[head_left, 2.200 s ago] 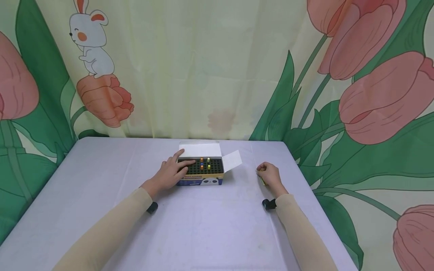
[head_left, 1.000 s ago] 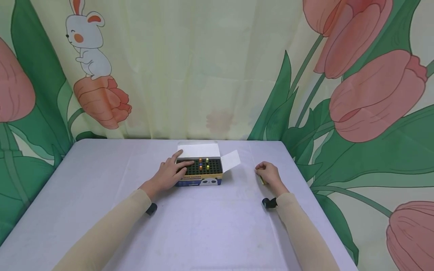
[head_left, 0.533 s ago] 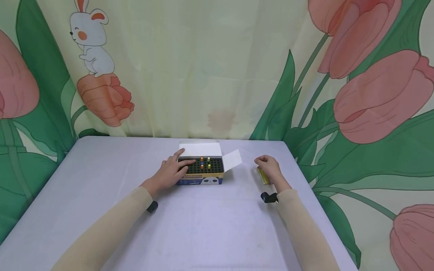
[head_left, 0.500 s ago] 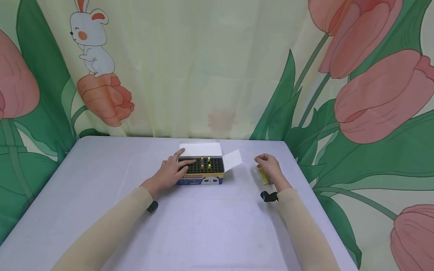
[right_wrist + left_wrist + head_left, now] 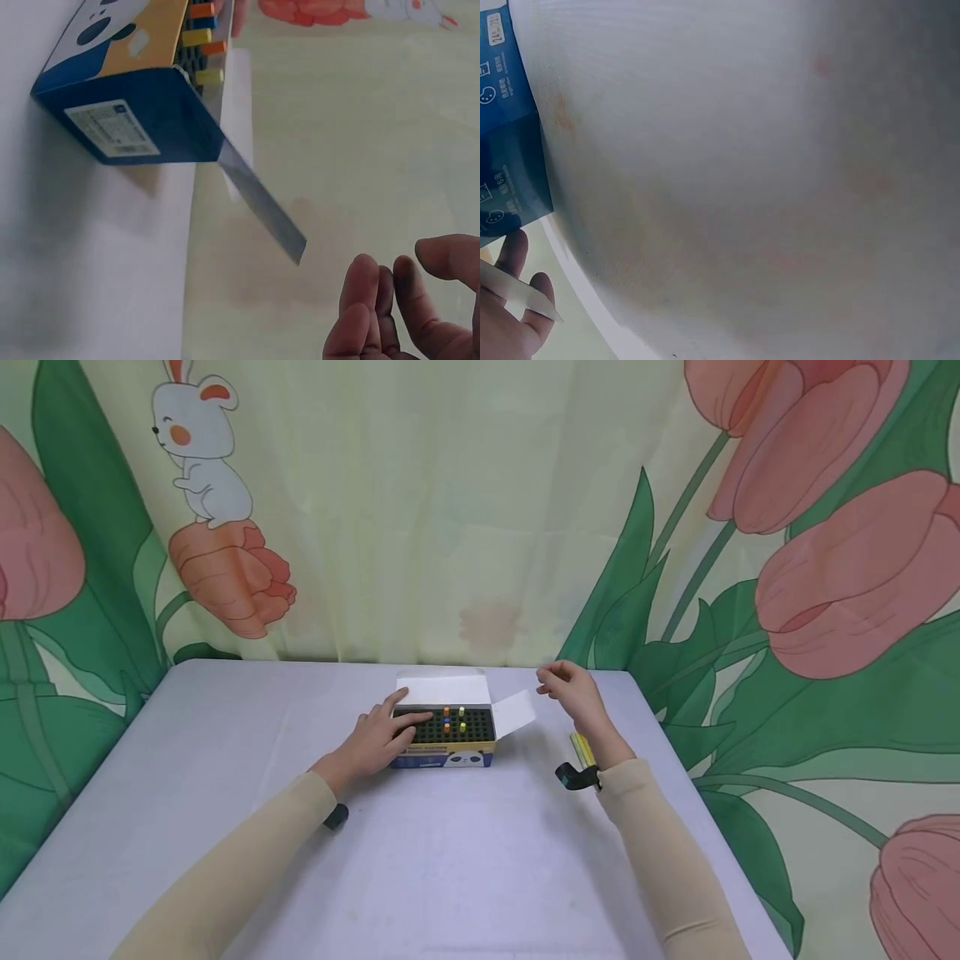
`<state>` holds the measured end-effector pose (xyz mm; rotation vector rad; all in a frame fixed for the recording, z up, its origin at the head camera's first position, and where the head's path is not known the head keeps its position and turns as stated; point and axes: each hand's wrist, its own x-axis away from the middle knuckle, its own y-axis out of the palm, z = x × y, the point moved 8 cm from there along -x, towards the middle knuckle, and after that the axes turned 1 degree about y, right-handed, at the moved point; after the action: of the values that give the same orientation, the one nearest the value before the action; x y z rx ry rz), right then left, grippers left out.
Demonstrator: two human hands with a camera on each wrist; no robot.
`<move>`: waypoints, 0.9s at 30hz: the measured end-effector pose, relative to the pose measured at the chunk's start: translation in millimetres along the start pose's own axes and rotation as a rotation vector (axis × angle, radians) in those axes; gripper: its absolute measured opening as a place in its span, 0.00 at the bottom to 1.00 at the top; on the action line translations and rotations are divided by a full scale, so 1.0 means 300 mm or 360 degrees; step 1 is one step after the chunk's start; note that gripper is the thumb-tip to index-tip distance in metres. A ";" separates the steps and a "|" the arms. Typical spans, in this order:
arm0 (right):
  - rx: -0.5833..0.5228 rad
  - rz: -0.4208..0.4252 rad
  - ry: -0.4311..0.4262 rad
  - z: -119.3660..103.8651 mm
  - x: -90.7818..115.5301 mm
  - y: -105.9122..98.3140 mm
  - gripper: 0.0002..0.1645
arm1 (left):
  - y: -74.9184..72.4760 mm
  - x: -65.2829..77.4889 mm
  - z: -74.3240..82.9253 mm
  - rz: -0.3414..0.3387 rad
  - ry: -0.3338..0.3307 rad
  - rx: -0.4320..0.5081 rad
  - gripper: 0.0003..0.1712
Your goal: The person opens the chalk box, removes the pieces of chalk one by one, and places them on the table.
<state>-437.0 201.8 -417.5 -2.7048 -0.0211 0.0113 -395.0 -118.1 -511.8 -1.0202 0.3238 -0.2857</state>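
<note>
My left hand [image 5: 367, 747] rests on the left end of a blue-and-yellow cardboard box [image 5: 465, 762] with a panda face. One extended finger lies over its black holed insert [image 5: 480, 727], another reaches the raised lid [image 5: 442, 691]. Several coloured stick ends, orange, yellow and blue, poke up from the insert; the right wrist view shows a yellow stick [image 5: 196, 36] close up. My right hand [image 5: 572, 689] hovers right of the box, its fingers [image 5: 360, 281] and thumb parted around nothing visible. Slim yellow sticks [image 5: 579, 747] lie on the table beneath the right wrist, partly hidden.
A white side flap [image 5: 513, 714] sticks out from the box's right end, close to my right hand. Black wrist cameras, such as the right one [image 5: 576, 776], hang under both wrists. A tulip-printed curtain [image 5: 420, 527] stands behind the white table [image 5: 450, 877].
My right hand has lifted off the yellow sticks and moved up and left toward the box flap, uncovering part of the sticks. The left hand and the box have stayed in place.
</note>
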 end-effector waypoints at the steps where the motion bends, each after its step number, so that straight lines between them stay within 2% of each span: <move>1: -0.0002 -0.0005 -0.0014 -0.012 0.005 0.008 0.22 | 0.000 0.000 0.001 -0.0005 -0.0002 0.0003 0.26; 8: -0.0007 -0.0101 -0.0067 -0.055 0.023 0.087 0.21 | 0.005 -0.001 -0.005 0.0013 0.0007 -0.0008 0.26; 19: 0.0067 -0.0204 -0.0058 -0.044 0.032 0.231 0.17 | 0.008 -0.006 0.000 0.0003 0.0001 0.0010 0.26; 23: 0.0142 -0.0229 -0.0107 -0.035 0.041 0.278 0.14 | 0.007 -0.007 0.002 0.0005 0.0008 -0.0007 0.26; 27: 0.0300 -0.0230 -0.0147 -0.017 0.050 0.318 0.12 | 0.005 -0.009 0.002 0.0006 0.0002 -0.0025 0.26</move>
<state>-420.6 113.6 -453.3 -2.5062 -0.2313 0.0900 -397.1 -115.7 -512.4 -1.0351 0.3297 -0.2812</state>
